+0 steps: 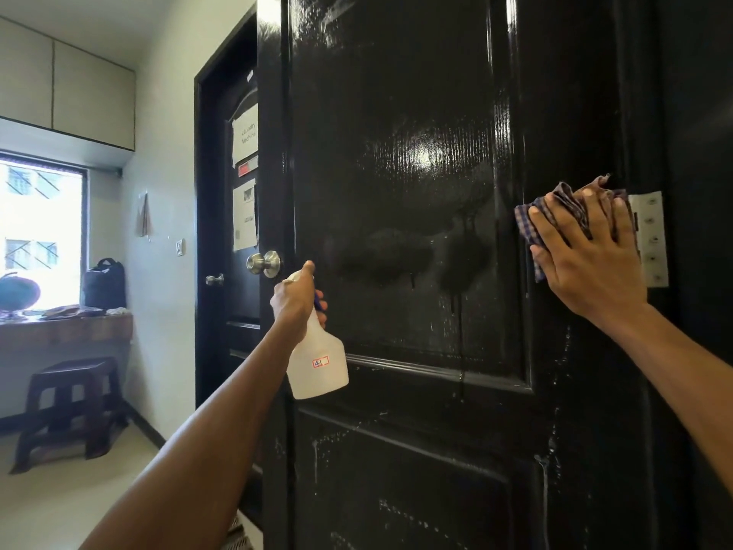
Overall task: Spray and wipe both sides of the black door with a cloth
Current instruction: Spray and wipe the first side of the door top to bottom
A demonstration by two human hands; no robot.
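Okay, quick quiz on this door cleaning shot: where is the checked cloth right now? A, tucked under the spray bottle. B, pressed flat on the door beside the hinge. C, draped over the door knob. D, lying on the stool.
B: the right hand presses the checked cloth against the black door, just left of the metal hinge.

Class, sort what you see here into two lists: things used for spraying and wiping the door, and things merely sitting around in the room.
In use: black door; spray bottle, gripped by the left hand; checked cloth, pressed to the door by the right hand.

Lying about: stool; backpack; globe; paper notices on the far door.
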